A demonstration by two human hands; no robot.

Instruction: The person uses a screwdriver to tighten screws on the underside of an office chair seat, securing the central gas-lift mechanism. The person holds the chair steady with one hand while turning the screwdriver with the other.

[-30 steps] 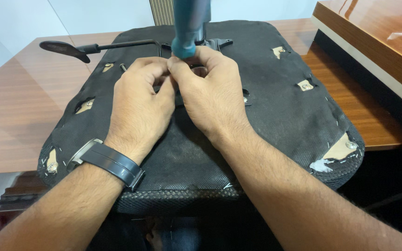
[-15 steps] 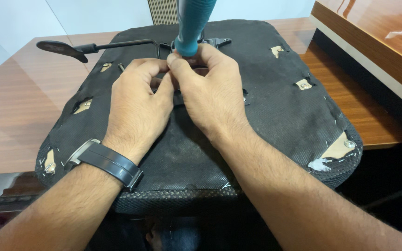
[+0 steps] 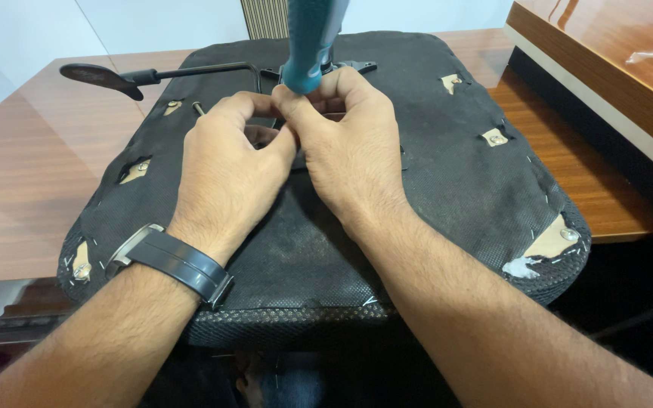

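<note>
Your left hand (image 3: pixel 228 170) and right hand (image 3: pixel 349 147) pinch together around the teal screwdriver's (image 3: pixel 310 41) smooth handle base, upright over the upturned seat (image 3: pixel 447 196) (rough black fabric, torn at its corners), lying on the glossy wooden worktop (image 3: pixel 24 174).

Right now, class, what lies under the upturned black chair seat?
The chair seat rests on a brown wooden table, bare at its sides. Both hands, left hand and right hand, cover the seat's middle, hiding what they work on.
</note>
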